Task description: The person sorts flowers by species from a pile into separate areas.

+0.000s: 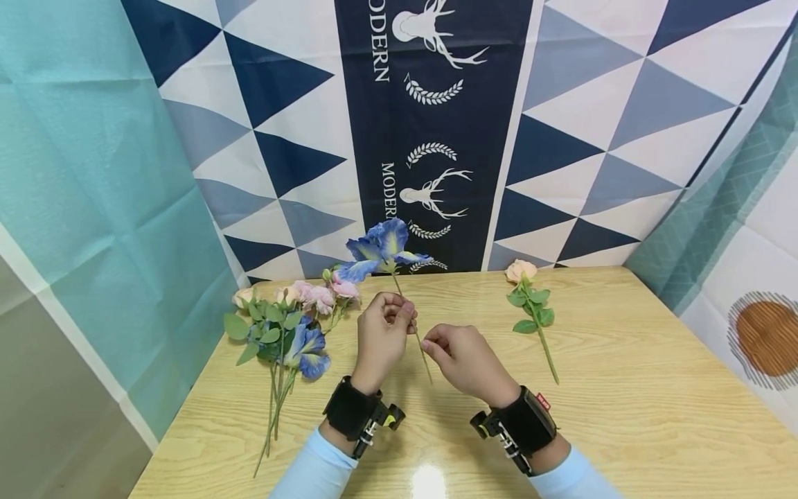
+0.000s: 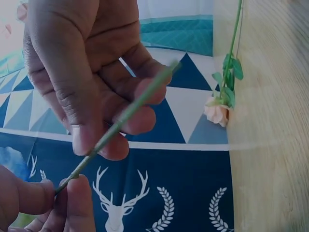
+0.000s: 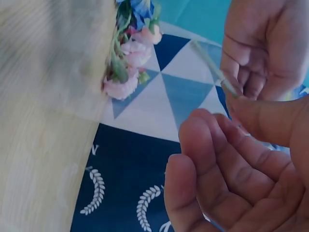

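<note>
A blue iris (image 1: 385, 242) with a long thin green stem is held upright, tilted slightly, over the middle of the table. My left hand (image 1: 382, 339) pinches its stem below the bloom. Lower down, thumb and fingers of my right hand (image 1: 466, 360) pinch the same stem, as the right wrist view shows from close by. The stem's free end (image 2: 166, 72) sticks out past the right hand in the left wrist view. Only a piece of the blue bloom (image 2: 12, 162) shows at that view's left edge.
To the left on the wooden table (image 1: 623, 416) lies a bunch of pink, peach and blue flowers (image 1: 305, 346) with leafy stems. A single peach rose (image 1: 521, 271) lies at the back right. A patterned cloth (image 1: 436, 125) hangs behind the table.
</note>
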A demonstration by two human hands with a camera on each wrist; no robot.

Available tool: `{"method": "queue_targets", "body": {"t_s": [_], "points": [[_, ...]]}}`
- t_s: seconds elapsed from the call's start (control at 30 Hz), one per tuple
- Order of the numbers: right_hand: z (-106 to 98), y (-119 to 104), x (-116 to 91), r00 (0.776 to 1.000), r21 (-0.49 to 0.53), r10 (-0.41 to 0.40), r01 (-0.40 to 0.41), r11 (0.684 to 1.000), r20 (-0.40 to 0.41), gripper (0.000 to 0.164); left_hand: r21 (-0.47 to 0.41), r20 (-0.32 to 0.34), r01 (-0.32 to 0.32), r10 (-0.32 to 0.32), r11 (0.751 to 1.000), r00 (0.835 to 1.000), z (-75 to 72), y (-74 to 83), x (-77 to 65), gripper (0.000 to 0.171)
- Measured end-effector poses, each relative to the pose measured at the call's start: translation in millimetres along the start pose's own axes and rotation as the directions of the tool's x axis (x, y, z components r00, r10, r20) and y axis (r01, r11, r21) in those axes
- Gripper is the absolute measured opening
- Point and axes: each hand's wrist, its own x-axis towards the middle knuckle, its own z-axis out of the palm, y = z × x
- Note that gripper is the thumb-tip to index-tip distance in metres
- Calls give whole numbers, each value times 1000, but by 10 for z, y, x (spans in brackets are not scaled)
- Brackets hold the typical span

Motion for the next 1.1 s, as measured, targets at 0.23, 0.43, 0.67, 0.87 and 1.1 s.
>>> {"method": "queue_targets", "body": {"t_s": [0.23,0.43,0.67,0.87,1.1], "points": [[20,-56,-32,1000,39,-17,16,999,23,11,27,12,-7,7,1000,1000,18,3,-8,8],[-3,-83,-42,999,21,-35,35,999,37,12,71,19,-52,51,996,999,27,-21,-27,15],[-112,-26,-40,1000,-16,-10,10,1000,24,13,96,28,-86,83,992,996,-43,17,-4,19],[-224,33,-45,1000,-56,7,-7,998,-2,11,318,12,-142,146,937,989,-249,53,68,13],[-359,86,-46,999,-91,31,-34,995,-39,10,514,-36,-121,162,849,986,-559,36,175,14]]}}
